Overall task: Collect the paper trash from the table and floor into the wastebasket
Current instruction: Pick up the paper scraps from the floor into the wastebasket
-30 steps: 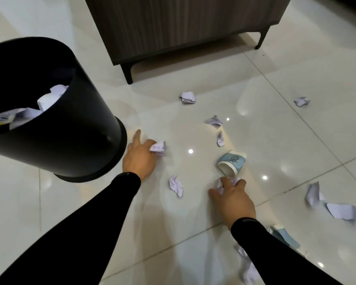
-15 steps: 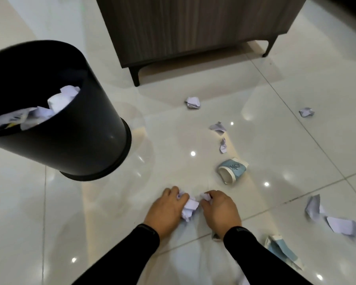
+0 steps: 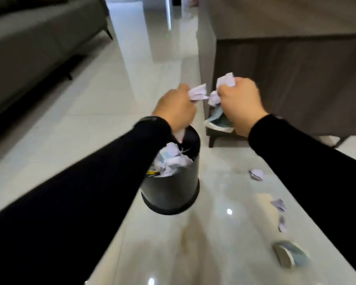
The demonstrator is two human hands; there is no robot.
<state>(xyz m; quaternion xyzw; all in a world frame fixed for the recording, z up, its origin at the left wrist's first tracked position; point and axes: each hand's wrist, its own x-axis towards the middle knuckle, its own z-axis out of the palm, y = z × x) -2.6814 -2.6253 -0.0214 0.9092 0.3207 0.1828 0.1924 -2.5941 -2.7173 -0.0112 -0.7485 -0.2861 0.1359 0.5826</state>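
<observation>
Both hands are raised above the black wastebasket (image 3: 171, 190), which stands on the floor holding several crumpled papers. My left hand (image 3: 174, 109) is closed on crumpled white paper (image 3: 198, 93). My right hand (image 3: 239, 103) grips crumpled white paper (image 3: 226, 80) and a squashed blue-and-white paper cup (image 3: 218, 121) that hangs below it. On the floor to the right lie scraps of paper (image 3: 257, 174), (image 3: 278, 204), (image 3: 282, 224) and a blue paper cup (image 3: 290, 254) on its side.
A dark wooden cabinet (image 3: 296, 79) on short legs stands just behind the hands. A grey sofa (image 3: 33, 44) runs along the left. The floor is glossy white tile (image 3: 111, 103).
Both hands have come up from the floor with the gathered paper and now hang over the wastebasket. The right hand also holds a squashed cup. The view has tilted up.
</observation>
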